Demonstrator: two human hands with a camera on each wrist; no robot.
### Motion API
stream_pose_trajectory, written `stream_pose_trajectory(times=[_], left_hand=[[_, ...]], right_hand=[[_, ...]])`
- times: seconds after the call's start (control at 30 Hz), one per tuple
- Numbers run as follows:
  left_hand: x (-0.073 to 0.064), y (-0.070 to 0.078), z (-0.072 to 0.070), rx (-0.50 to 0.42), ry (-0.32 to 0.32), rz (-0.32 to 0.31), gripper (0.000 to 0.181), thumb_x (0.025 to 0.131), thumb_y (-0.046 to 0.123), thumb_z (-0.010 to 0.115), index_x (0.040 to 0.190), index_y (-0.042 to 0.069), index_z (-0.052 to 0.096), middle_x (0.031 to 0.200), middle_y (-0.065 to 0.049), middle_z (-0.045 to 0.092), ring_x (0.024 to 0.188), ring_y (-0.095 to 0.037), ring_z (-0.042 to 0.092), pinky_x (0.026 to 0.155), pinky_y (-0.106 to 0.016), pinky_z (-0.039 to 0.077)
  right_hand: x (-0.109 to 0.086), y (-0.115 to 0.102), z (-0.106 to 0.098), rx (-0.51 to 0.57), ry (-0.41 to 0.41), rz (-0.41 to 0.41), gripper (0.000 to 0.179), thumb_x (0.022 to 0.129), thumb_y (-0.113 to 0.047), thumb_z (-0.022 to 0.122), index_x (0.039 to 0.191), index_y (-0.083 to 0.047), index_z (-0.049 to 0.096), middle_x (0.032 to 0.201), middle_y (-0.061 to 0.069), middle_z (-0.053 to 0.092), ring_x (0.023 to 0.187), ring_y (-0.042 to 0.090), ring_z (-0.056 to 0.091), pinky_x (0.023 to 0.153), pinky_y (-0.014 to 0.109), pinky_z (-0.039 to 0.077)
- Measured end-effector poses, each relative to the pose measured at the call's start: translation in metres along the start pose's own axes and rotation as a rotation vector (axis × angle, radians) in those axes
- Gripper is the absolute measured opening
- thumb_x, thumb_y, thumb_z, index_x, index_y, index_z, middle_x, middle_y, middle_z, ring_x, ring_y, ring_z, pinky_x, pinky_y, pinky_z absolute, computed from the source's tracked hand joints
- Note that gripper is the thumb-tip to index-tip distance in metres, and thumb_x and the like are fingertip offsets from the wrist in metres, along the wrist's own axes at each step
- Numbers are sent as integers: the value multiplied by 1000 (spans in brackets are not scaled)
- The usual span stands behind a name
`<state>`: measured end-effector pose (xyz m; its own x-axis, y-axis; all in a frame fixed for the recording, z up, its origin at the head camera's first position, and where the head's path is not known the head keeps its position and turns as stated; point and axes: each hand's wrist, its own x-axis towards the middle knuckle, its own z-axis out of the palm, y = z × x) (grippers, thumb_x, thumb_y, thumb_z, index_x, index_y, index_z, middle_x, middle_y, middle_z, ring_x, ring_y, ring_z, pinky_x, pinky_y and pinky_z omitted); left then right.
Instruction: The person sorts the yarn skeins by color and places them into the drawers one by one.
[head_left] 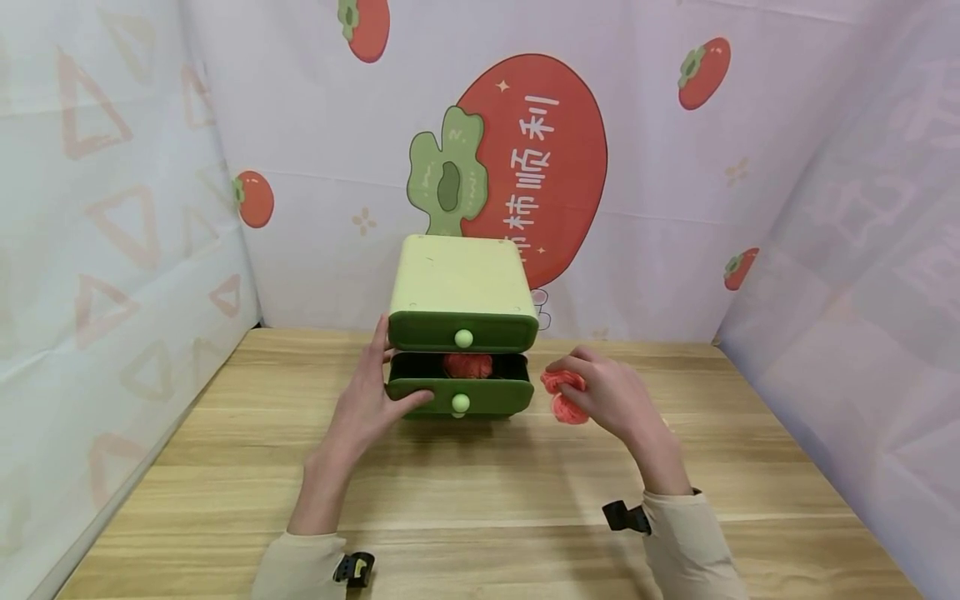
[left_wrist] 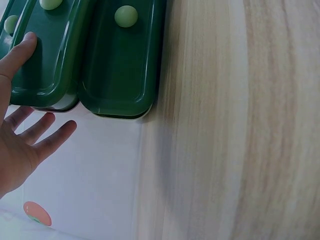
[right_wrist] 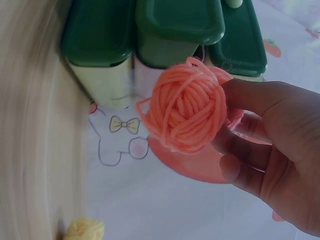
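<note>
A small pale-green cabinet (head_left: 465, 271) has dark green drawers with round knobs. Its middle drawer (head_left: 420, 392) is pulled out, and a red yarn ball (head_left: 468, 365) lies inside. My left hand (head_left: 367, 400) is at the cabinet's left side, its straight thumb against that drawer's front and its other fingers spread alongside. To the right of the drawer, my right hand (head_left: 611, 392) pinches coral yarn (head_left: 570, 409). In the right wrist view a wound coral yarn ball (right_wrist: 187, 107) faces the camera, with redder yarn (right_wrist: 234, 118) partly hidden behind it at the fingers.
The closed bottom drawer (left_wrist: 120, 65) sits beneath the pulled-out one, near the wooden tabletop (head_left: 480, 517). A yellow yarn ball (right_wrist: 84, 229) lies on the table to the right. Printed cloth walls (head_left: 315, 250) enclose the back and both sides.
</note>
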<state>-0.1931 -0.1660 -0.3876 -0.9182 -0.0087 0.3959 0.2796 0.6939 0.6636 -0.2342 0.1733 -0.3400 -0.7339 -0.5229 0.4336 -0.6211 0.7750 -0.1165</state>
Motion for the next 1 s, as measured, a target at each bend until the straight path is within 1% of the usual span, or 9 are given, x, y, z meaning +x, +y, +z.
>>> stream_pose_trajectory(times=[0.2, 0.23, 0.4, 0.47, 0.6, 0.7, 0.8, 0.9, 1.0], left_hand=[[0, -1, 0, -6, 6, 12, 124, 77, 36, 86, 160, 34, -6, 153, -17, 37, 131, -41, 51, 94, -65, 47], [0, -1, 0, -6, 7, 10, 124, 77, 36, 86, 160, 35, -6, 153, -16, 37, 131, -41, 51, 94, -65, 47], [0, -1, 0, -9, 11, 17, 122, 77, 36, 86, 160, 32, -3, 153, -16, 37, 131, -40, 52, 93, -65, 48], [0, -1, -1, -9, 12, 20, 122, 77, 35, 87, 160, 32, -3, 153, -15, 37, 130, -40, 52, 92, -65, 48], [0, -1, -1, -7, 12, 13, 123, 77, 36, 86, 159, 36, -5, 152, -16, 38, 130, -41, 52, 92, -65, 48], [-1, -2, -1, -8, 14, 8, 123, 77, 36, 86, 159, 37, -6, 151, -16, 39, 130, -41, 52, 92, -65, 48], [0, -2, 0, -8, 19, 8, 123, 77, 36, 86, 160, 36, -5, 149, -16, 40, 130, -41, 53, 92, -65, 48], [0, -2, 0, -6, 20, 11, 123, 77, 36, 87, 160, 34, -4, 149, -17, 40, 129, -41, 53, 92, -65, 49], [0, -1, 0, -7, 15, 7, 123, 77, 36, 87, 160, 33, -4, 150, -16, 40, 130, -41, 52, 92, -65, 49]], right_hand=[[9, -11, -3, -1, 70, -65, 26, 81, -11, 81, 104, -22, 76, 97, -3, 67, 66, 12, 61, 55, 27, 47], [10, -12, -3, -2, 84, -77, 26, 81, -11, 81, 104, -22, 77, 97, -3, 67, 64, 12, 60, 53, 27, 45], [17, -19, -3, -20, 165, -145, 27, 80, -11, 82, 103, -24, 77, 95, -3, 67, 59, 10, 57, 46, 24, 38], [20, -24, -2, -26, 198, -172, 27, 79, -12, 83, 103, -24, 77, 95, -3, 67, 60, 10, 58, 46, 23, 37], [27, -34, -1, -33, 254, -235, 28, 79, -12, 83, 103, -25, 77, 96, -4, 66, 58, 9, 58, 45, 22, 36], [30, -40, 2, -26, 288, -275, 28, 81, -8, 80, 103, -26, 77, 96, -6, 66, 61, 8, 60, 45, 21, 36], [33, -45, 6, -12, 308, -297, 30, 82, -4, 75, 102, -27, 77, 97, -8, 68, 74, 10, 64, 46, 23, 41], [35, -50, 12, -2, 311, -297, 33, 83, -2, 71, 103, -27, 77, 100, -9, 70, 87, 14, 66, 49, 26, 46], [36, -55, 17, 32, 293, -305, 32, 85, -2, 71, 106, -25, 77, 104, -8, 70, 92, 16, 65, 56, 28, 52]])
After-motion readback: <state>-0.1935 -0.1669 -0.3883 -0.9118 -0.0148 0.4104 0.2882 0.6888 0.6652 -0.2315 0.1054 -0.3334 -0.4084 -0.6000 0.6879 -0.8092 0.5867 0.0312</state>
